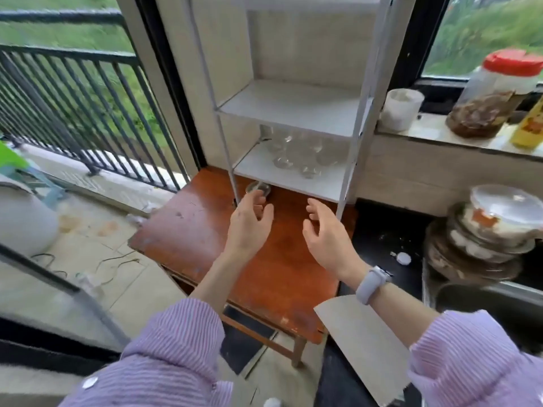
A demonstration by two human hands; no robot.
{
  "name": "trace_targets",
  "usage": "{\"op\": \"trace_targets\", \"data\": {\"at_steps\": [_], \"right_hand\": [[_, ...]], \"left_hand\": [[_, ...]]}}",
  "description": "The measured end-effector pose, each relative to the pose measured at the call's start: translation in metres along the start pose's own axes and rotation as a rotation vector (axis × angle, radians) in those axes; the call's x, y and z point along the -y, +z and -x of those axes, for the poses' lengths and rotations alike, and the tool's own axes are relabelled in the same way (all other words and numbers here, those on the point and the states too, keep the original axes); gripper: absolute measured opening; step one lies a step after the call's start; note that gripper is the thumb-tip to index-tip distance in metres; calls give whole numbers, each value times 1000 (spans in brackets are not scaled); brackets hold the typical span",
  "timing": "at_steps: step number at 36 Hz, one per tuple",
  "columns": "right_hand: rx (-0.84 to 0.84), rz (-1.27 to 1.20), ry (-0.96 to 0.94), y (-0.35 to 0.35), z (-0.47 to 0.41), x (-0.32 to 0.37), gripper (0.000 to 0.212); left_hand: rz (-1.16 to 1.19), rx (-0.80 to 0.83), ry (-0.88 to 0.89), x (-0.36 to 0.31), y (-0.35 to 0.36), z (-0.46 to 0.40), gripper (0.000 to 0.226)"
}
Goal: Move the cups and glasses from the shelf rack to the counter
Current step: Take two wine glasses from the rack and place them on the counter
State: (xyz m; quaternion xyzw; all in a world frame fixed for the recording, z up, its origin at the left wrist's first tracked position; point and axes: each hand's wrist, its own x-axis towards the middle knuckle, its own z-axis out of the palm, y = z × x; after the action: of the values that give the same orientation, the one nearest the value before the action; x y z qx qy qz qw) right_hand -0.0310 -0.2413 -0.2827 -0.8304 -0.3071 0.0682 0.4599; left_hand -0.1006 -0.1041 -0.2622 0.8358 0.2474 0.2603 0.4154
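A white shelf rack (293, 110) stands on a brown wooden table (273, 274). Several clear glasses (296, 155) sit on its lower shelf; the shelf above them is bare. One more clear glass (258, 188) stands on the table under the rack's front left corner. My left hand (249, 224) hovers just in front of that glass, fingers apart, holding nothing. My right hand (326, 233), with a watch on the wrist, is open beside it, in front of the rack's lower shelf.
A black counter (390, 239) lies to the right with a stack of lidded food containers (482, 230). On the window sill stand a white cup (402, 108), a red-lidded jar (496, 95) and a yellow bottle (529, 124). A balcony railing (73, 107) is at left.
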Motion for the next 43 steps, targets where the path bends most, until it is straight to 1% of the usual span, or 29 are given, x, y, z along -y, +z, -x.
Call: {"op": "trace_targets", "data": {"at_steps": [3, 7, 12, 16, 19, 22, 25, 30, 32, 35, 38, 41, 43], "right_hand": [[-71, -83, 89, 15, -34, 0, 47], [-182, -106, 146, 27, -75, -6, 48], [-316, -110, 145, 32, -115, -19, 44], [-379, -145, 133, 36, -141, -30, 41], [-386, -253, 164, 40, -155, -35, 38], [-379, -261, 169, 42, -164, -39, 40], [-342, -314, 169, 41, -171, -39, 41], [-357, -256, 149, 39, -174, -37, 19], [-378, -258, 138, 40, -171, -36, 19], [-400, -229, 115, 40, -161, -32, 20], [-368, -214, 97, 39, -145, -27, 16], [-334, -262, 118, 38, -122, -20, 2], [-328, -277, 130, 38, -103, -16, 10]], "left_hand": [[59, 57, -4, 13, 10, -41, 39], [117, 125, -12, 27, 25, -91, 48], [187, 179, 14, 38, 47, -139, 56], [225, 174, 68, 42, 66, -165, 55], [241, 215, 87, 45, 78, -176, 56], [322, 266, 65, 45, 83, -180, 57], [367, 297, 92, 45, 84, -182, 55], [343, 227, 124, 42, 84, -182, 43], [326, 197, 124, 40, 83, -178, 39], [326, 167, 117, 38, 78, -169, 41], [316, 156, 119, 38, 65, -155, 37], [391, 204, 50, 37, 48, -134, 29], [428, 235, 30, 39, 36, -118, 25]]}}
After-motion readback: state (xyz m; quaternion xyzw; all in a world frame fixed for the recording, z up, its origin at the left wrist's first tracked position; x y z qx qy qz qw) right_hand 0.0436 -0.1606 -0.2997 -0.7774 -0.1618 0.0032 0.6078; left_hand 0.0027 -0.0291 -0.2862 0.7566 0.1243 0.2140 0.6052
